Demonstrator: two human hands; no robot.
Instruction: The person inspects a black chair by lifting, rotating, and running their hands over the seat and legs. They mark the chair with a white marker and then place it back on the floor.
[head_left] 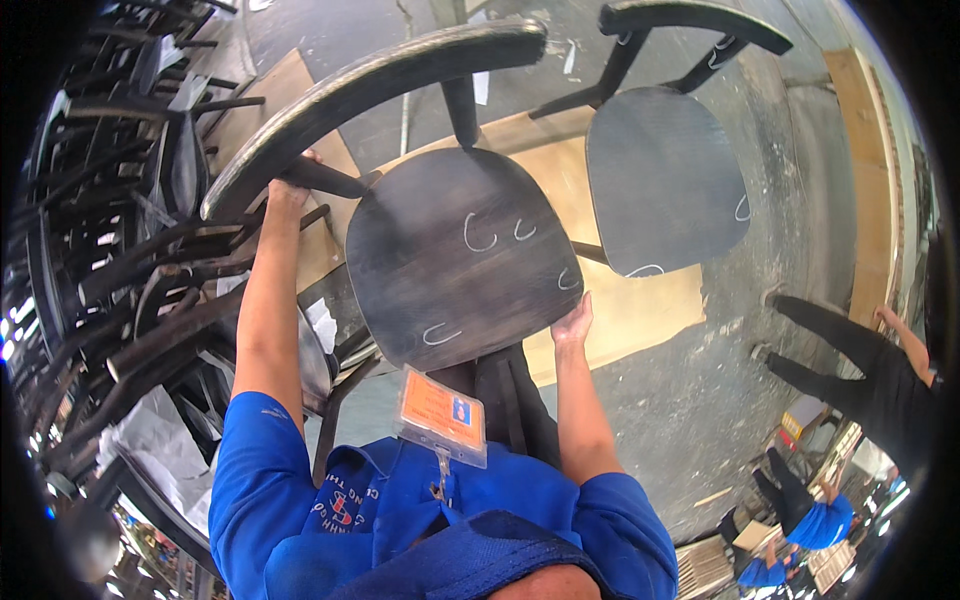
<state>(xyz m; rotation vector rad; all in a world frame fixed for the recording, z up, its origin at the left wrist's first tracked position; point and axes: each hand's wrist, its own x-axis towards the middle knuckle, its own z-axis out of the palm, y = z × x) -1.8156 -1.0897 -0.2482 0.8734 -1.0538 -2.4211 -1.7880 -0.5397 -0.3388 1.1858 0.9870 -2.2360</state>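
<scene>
Workshop floor, stacked chairs (130,230) at nine o'clock.
You hold a dark chair (455,255) aloft: left hand (285,190) closed on its backrest post, right hand (573,325) gripping the seat edge; chalk marks already drawn.

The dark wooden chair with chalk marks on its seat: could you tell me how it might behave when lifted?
The dark wooden chair looks rigid, probably fairly heavy: both the left hand and the right hand grip it. Its curved backrest may make it tip backward.
</scene>
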